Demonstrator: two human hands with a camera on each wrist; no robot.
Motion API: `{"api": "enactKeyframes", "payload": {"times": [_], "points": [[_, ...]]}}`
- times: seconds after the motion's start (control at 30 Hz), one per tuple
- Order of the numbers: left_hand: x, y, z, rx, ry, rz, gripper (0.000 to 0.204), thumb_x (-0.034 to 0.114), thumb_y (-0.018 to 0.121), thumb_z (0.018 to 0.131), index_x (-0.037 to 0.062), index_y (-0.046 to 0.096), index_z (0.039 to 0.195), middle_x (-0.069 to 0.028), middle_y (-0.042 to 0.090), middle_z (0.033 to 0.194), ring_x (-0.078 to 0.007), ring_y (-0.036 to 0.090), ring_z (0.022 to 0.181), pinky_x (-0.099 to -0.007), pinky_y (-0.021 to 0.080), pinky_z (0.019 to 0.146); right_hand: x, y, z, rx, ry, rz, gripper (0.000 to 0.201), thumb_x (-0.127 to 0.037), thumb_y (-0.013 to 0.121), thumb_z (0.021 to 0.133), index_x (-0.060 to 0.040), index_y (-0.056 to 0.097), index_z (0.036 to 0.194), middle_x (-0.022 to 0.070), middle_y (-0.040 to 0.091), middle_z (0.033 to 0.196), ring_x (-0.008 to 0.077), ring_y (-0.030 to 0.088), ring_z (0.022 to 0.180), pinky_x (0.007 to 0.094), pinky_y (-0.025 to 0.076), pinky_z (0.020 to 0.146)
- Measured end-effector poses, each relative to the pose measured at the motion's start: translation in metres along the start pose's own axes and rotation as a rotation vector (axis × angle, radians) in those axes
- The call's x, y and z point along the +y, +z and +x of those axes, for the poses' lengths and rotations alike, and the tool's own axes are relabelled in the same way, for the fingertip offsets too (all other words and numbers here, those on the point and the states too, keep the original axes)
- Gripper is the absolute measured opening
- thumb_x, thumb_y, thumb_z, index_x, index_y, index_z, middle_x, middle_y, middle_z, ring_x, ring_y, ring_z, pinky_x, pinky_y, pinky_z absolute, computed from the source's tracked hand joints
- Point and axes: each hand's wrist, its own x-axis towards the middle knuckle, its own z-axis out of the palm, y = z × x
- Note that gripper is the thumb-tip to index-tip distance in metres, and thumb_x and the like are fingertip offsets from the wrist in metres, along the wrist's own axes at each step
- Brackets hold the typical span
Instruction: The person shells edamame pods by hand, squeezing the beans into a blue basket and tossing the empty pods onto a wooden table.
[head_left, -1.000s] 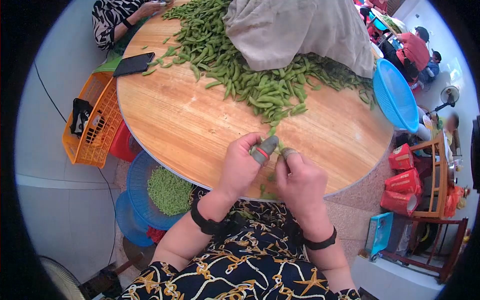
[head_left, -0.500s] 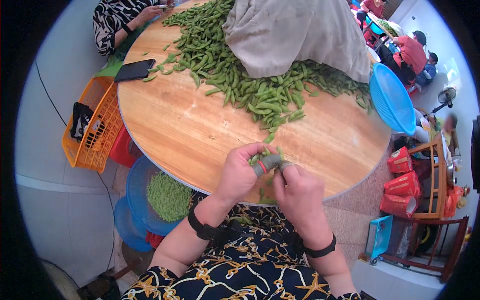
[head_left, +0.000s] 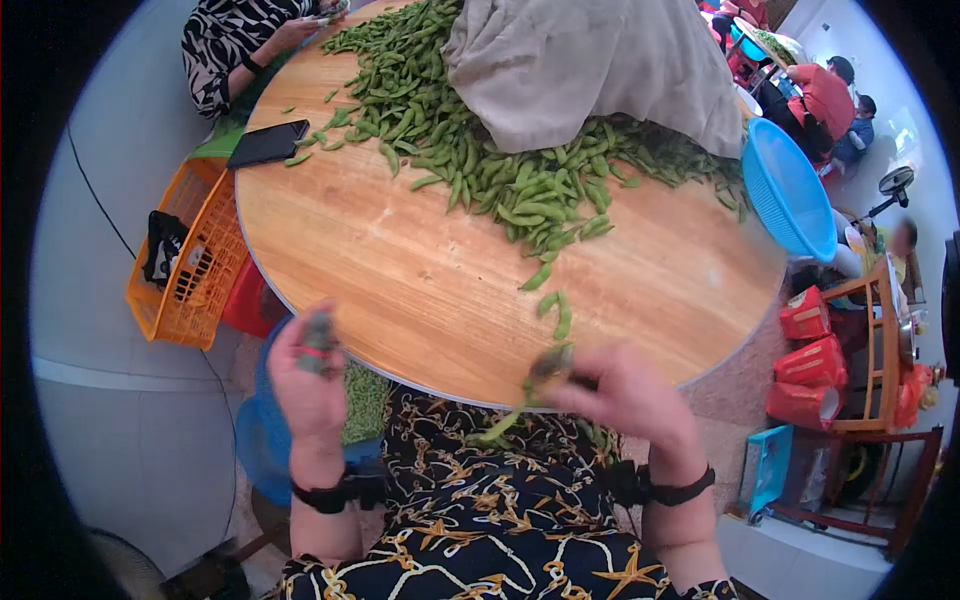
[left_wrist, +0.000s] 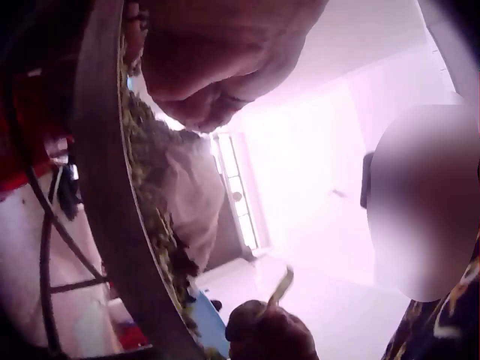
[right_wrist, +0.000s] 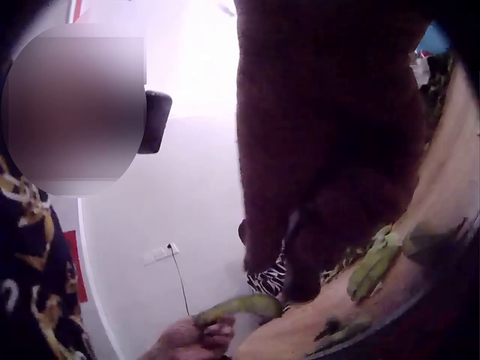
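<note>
Where the L edge of the table (head_left: 380, 260) curves away, we see an orange crate (head_left: 180, 275) just outside it, w/ a dark item (head_left: 163, 248) inside. A black phone (head_left: 268, 143) lies on the table by its far-L edge. Below the near-L edge is a blue basket (head_left: 264, 372) w/ shelled beans (head_left: 365, 405). Over it in the head cam, off the table, is the L hand (head_left: 308, 385), wearing a grey finger cap (head_left: 317, 335) w/ a red band. It's blurred, so we can't tell if it's open, closed or holding anything.

Mid-table, toward the far edge, we've a big pod heap (head_left: 480, 170) w/ a grey cloth (head_left: 600, 75) draped on top. Two loose pods (head_left: 564, 315) lie apart from it, closer to the near edge. A green pod (head_left: 495, 430) sticks out past that near edge: the R hand (head_left: 625, 395), also blurry, pinches one end at its fingertips; both wrist cams show it there too.

By the table's R edge we see a blue colander (head_left: 790, 190), & beyond, below the edge, red packages (head_left: 808, 362).
</note>
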Motion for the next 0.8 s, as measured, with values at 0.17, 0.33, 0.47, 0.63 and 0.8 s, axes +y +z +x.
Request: {"api": "enactKeyframes", "payload": {"times": [0.17, 0.33, 0.47, 0.63, 0.8], "points": [[-0.009, -0.118, 0.032, -0.177, -0.136, 0.915, 0.032, 0.010, 0.054, 0.081, 0.0004, 0.055, 0.111, -0.0084, 0.060, 0.098, -0.0142, 0.055, 0.074, -0.0264, 0.045, 0.066, 0.030, 0.000, 0.036, 0.531, 0.148, -0.561, 0.016, -0.021, 0.059, 0.077, -0.0098, 0.058, 0.087, 0.0125, 0.059, 0.064, 0.0307, 0.059, 0.060, 0.0400, 0.046, 0.053], [-0.017, -0.131, 0.014, -0.109, 0.573, 1.989, 0.035, -0.002, 0.057, 0.071, 0.0031, 0.060, 0.105, -0.0149, 0.057, 0.099, -0.0278, 0.056, 0.083, -0.0317, 0.045, 0.075, 0.034, 0.004, 0.035, 0.560, 0.118, -0.573, 0.012, -0.021, 0.060, 0.076, -0.0100, 0.060, 0.081, 0.0124, 0.059, 0.063, 0.0297, 0.059, 0.059, 0.0398, 0.046, 0.053], [0.014, -0.023, 0.001, -0.137, 0.551, 0.984, 0.028, -0.003, 0.056, 0.074, 0.0022, 0.060, 0.101, -0.0121, 0.057, 0.084, -0.0233, 0.057, 0.077, -0.0272, 0.044, 0.070, 0.046, 0.010, 0.034, 0.689, 0.098, 0.072, 0.012, -0.019, 0.062, 0.078, -0.0074, 0.064, 0.080, 0.0066, 0.059, 0.059, 0.0187, 0.057, 0.052, 0.0321, 0.044, 0.049], [-0.007, 0.096, -0.027, -0.784, 0.828, 0.975, 0.040, -0.001, 0.062, 0.065, 0.0046, 0.061, 0.104, -0.0117, 0.057, 0.082, -0.0253, 0.057, 0.073, -0.0322, 0.047, 0.066, 0.030, -0.007, 0.017, 0.377, 0.219, 0.655, 0.015, -0.019, 0.063, 0.080, -0.0042, 0.063, 0.081, -0.0069, 0.051, 0.061, 0.0037, 0.044, 0.053, 0.0205, 0.036, 0.047], [-0.034, 0.136, -0.032, -0.878, 0.928, 0.916, 0.036, 0.001, 0.064, 0.064, 0.0041, 0.061, 0.100, -0.0112, 0.058, 0.083, -0.0276, 0.057, 0.072, -0.0343, 0.047, 0.065, 0.035, -0.017, 0.003, 0.289, 0.248, 0.754, 0.015, -0.020, 0.062, 0.081, -0.0059, 0.060, 0.080, -0.0084, 0.048, 0.061, 0.0013, 0.040, 0.053, 0.0173, 0.032, 0.047]]}}
